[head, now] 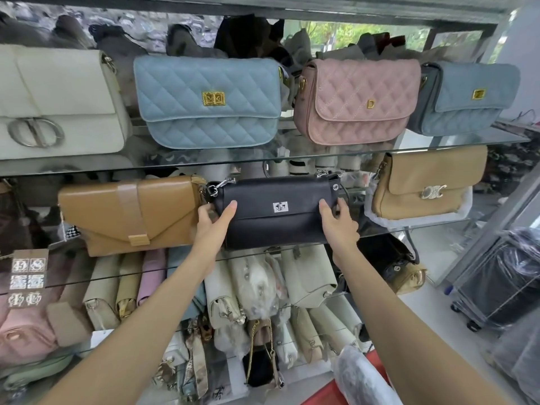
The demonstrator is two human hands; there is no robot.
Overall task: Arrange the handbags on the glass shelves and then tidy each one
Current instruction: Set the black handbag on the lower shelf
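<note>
Two bare forearms reach up from the bottom of the frame to the black handbag (274,210) at centre, which stands on the middle glass shelf (409,226). Left hand (211,222) grips its left end and right hand (339,220) its right end, each thumb lying on the front face while the other fingers curl round behind. Holding both ends this way looks meant to square the bag to the shelf edge and keep it upright, clasp facing out.

Just left of it stands a tan envelope bag (128,214), close to or touching the left hand; right of it, a little apart, a beige bag (426,182) sits in white wrapping. All three face front, so the row reads as a display.

On the upper glass shelf (292,157) a cream bag (58,97), a light blue quilted bag (207,100), a pink quilted bag (356,97) and a grey-blue bag (464,97) lean back, flaps forward. Below, stock bags (257,287) are packed on edge, apparently stored, not shown.
</note>
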